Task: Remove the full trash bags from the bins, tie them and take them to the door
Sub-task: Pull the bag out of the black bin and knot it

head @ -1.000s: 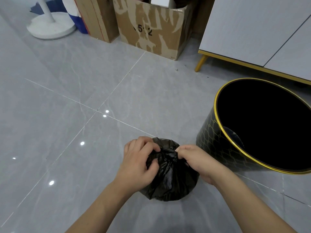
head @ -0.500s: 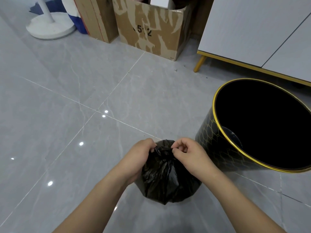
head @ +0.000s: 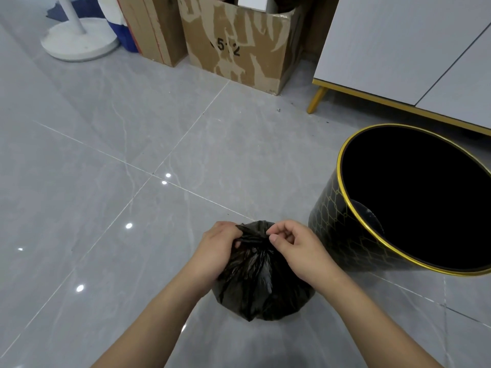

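**On the grey tile floor: both hands at the neck of a black trash bag**

On the grey tiled floor (head: 111,144), just left of the bin, a small black trash bag (head: 261,285) sits bulging, its top gathered into a puckered neck. The left hand (head: 216,252) grips the gathered plastic from the left side, fingers curled over the bunched film and thumb tucked against it. The right hand (head: 297,251) meets it from the other side, thumb and forefinger pinching the plastic at the very top while the other fingers curl loosely. So each hand's grip is closed on the bag's neck, the two nearly touching above the bag. Whether a knot is already formed cannot be told.

Just beside the bag, to the right, stands a round black waste bin (head: 342,235) with a gold rim and a gold honeycomb pattern on its wall; its inside looks dark, with no liner over the rim.

Farther off, a worn cardboard box (head: 239,46) marked with numerals stands against the back, a second narrower carton (head: 154,27) on its left, and a white round stand base (head: 79,39) beyond that. At the upper right is a pale cabinet (head: 398,43) on gold legs.
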The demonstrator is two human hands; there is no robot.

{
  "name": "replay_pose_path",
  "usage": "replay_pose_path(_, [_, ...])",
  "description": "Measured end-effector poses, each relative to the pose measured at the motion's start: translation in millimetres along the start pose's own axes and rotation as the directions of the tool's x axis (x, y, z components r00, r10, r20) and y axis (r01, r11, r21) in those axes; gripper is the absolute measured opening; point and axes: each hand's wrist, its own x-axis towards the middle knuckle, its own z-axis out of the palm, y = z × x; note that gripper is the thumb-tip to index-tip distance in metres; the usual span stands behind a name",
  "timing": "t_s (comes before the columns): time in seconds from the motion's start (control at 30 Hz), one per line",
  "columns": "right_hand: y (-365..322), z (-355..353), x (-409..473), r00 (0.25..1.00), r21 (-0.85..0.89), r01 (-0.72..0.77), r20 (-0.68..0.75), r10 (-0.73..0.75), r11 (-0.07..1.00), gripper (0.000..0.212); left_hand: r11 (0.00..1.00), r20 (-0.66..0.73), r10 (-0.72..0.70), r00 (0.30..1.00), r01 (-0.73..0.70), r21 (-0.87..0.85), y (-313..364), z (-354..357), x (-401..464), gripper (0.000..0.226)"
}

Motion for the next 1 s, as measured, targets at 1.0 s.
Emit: replay_pose_path(1.0, [44.7,27.4,32.9,0.946,0.109,-0.060,-0.310,0.091,0.992,0.027,0.976,-0.301,0.168,0.939,-0.201,-0.081,-56.3,-25.6,43.3,0.013])
